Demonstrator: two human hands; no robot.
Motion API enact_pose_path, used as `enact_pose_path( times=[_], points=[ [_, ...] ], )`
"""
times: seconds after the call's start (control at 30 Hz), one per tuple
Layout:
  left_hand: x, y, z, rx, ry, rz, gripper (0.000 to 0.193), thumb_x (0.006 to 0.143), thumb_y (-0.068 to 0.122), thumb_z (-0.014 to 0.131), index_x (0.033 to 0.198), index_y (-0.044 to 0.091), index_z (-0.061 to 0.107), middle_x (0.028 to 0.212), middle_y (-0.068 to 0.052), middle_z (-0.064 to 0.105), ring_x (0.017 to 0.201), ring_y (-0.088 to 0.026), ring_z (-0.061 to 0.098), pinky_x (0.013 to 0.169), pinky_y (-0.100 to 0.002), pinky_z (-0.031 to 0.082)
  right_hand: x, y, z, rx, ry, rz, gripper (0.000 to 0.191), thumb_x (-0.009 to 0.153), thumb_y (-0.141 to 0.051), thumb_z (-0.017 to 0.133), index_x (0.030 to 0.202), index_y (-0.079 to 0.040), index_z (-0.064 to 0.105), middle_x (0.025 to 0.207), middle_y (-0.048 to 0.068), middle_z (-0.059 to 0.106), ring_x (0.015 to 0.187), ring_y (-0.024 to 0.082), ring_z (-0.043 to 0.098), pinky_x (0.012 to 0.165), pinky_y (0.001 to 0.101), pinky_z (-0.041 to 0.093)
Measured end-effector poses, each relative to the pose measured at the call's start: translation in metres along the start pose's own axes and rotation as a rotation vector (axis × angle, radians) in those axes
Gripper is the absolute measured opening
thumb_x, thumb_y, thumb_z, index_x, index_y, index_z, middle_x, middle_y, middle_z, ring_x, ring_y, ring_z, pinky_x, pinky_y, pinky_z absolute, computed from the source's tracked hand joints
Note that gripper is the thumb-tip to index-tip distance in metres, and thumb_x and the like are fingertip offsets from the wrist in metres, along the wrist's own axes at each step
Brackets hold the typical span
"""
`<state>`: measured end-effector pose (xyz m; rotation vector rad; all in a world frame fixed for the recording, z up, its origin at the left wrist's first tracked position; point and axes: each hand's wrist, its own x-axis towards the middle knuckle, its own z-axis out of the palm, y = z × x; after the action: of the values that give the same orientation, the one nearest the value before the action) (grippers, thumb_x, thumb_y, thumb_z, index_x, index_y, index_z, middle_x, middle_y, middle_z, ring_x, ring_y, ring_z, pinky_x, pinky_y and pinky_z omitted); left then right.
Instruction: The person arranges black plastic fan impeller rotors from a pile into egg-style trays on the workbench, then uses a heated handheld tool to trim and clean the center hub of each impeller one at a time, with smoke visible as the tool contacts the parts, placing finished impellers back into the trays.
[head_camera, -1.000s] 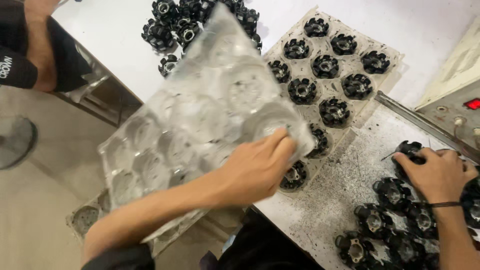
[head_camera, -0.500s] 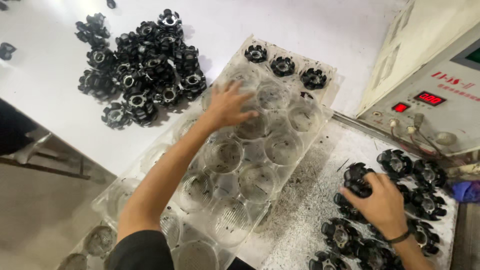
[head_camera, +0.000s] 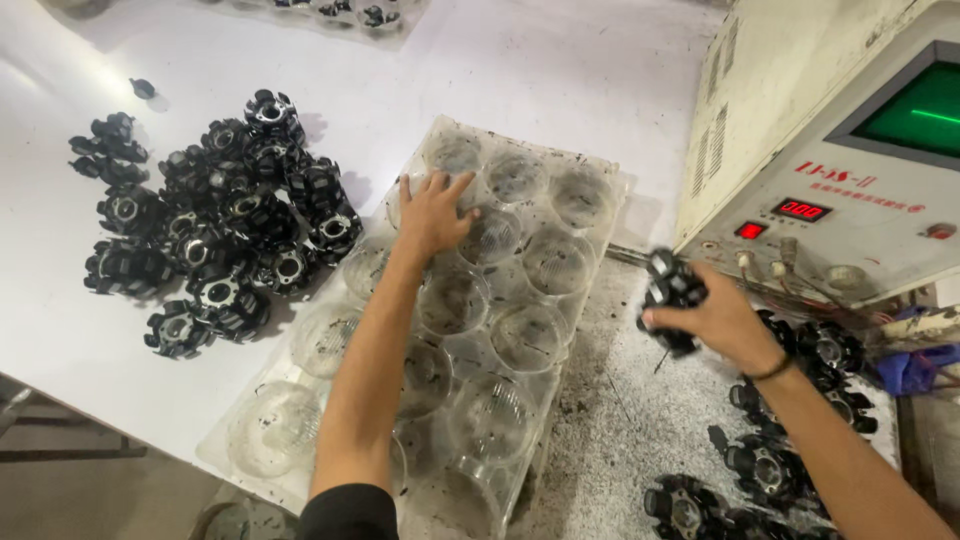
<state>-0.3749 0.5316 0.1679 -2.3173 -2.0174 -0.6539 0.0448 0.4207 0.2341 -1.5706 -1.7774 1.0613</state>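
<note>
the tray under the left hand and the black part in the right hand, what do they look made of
The tray looks like thin clear moulded plastic: see-through, glossy glints on the round cups, dusty with dark specks. The black part held by the right hand seems matte black plastic with slotted ribs; whether metal sits inside cannot be told. The left hand rests flat on the tray.

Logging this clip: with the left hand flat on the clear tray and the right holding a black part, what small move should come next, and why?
Probably lower the black part in the right hand into a tray cup: the cups look empty, and the left hand steadies the tray.
</note>
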Motion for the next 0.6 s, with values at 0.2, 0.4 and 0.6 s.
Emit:
enact_pose_path(
  times=[0.2, 0.4, 0.6],
  points=[
    [0.006, 0.015, -0.003, -0.017, 0.002, -0.033, 0.068, 0.089, 0.048, 0.068, 0.151, 0.028, 0.048, 0.146, -0.017, 0.051, 0.144, -0.035, 0.039, 0.120, -0.068, 0.013, 0.157, -0.040, 0.046, -0.367, 0.432, -0.710, 0.060, 0.074, -0.036, 0.093, 0.112, -0.002, 0.060, 0.113, 0.015, 0.052, 0.105, 0.033, 0.058, 0.089, 0.0443, 0.053],
    [0.007, 0.017, -0.006, -0.032, 0.055, -0.039, 0.068, 0.086, 0.045, 0.071, 0.148, 0.027, 0.050, 0.143, -0.015, 0.052, 0.145, -0.034, 0.039, 0.120, -0.068, 0.013, 0.210, -0.067, 0.078, -0.449, 0.270, -0.459, 0.058, 0.067, -0.045, 0.089, 0.102, -0.006, 0.063, 0.110, 0.013, 0.055, 0.099, 0.032, 0.062, 0.087, 0.0452, 0.054],
    [0.007, 0.020, -0.003, -0.140, 0.116, -0.098, 0.083, 0.083, 0.041, 0.075, 0.150, 0.006, 0.040, 0.153, -0.020, 0.043, 0.148, -0.036, 0.034, 0.123, -0.064, 0.016, 0.251, -0.116, 0.160, -0.638, 0.130, -0.388, 0.063, 0.076, -0.067, 0.078, 0.109, -0.014, 0.068, 0.113, 0.012, 0.057, 0.111, 0.033, 0.058, 0.100, 0.0561, 0.043]
  ],
)
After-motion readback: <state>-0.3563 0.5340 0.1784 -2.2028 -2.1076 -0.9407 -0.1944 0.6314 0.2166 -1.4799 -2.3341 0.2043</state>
